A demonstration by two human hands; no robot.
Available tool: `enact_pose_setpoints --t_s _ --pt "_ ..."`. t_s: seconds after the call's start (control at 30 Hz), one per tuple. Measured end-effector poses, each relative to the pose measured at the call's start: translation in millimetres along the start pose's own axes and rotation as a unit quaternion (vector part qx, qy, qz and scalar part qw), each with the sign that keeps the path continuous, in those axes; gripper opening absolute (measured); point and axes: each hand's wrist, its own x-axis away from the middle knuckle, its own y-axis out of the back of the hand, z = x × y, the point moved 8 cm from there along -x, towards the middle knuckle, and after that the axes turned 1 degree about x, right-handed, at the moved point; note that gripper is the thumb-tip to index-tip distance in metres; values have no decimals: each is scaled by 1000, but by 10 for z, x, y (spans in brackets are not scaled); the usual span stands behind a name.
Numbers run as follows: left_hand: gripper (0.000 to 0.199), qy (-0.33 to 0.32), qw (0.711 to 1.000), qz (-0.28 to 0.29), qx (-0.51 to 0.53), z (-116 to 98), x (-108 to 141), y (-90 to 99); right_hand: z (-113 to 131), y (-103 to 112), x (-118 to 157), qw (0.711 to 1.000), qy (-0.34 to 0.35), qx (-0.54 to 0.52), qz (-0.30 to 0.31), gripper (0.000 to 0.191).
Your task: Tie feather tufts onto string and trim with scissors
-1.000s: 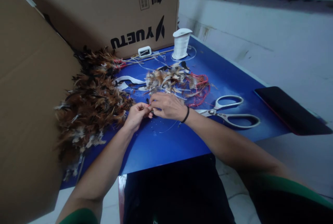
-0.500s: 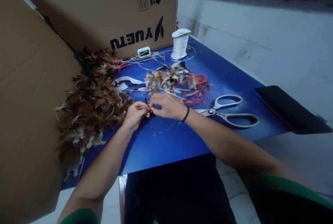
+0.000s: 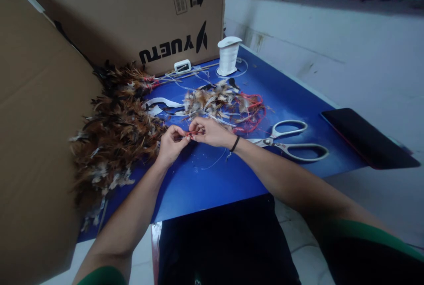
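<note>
Over the middle of the blue table (image 3: 205,188), my left hand (image 3: 172,144) and my right hand (image 3: 211,131) meet fingertip to fingertip. Both pinch a small red strand (image 3: 189,134), mostly hidden by the fingers; it looks like the red cord nearby. Just beyond my right hand lies a pile of loose brown and white feathers (image 3: 208,102), with a tangle of red cord (image 3: 255,110) at its right. Left of my left hand spreads a large heap of brown feather bunches (image 3: 126,130). Scissors (image 3: 281,139) lie partly open beside my right wrist, their blade tips hidden.
A white spool of ribbon (image 3: 228,55) stands at the back, near a small white case (image 3: 182,66) and thin sticks (image 3: 198,69). Cardboard panels (image 3: 109,7) wall the back and left. A dark phone-like slab (image 3: 367,137) overhangs the right edge. A white strip (image 3: 165,101) lies behind my hands.
My right hand has turned slightly and its fingers have drawn closer together around the red strand, which shows more between the hands. The left hand stays in nearly the same place.
</note>
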Motion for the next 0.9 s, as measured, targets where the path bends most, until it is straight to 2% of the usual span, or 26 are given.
enact_pose_setpoints --t_s 0.3,0.57,0.77,0.9 --pt "26 -40 997 -41 -50 -22 18 18 11 -17 7 999 -32 -26 -3 17" --pt "23 -75 993 -48 -75 -96 57 2 -158 39 29 987 -147 -46 -48 7" --pt "25 -72 993 -63 -68 -90 62 15 -150 5 71 981 -185 -49 -35 6" --pt "25 -68 993 -64 -69 -83 64 12 -153 14 79 979 -188 -59 -52 4"
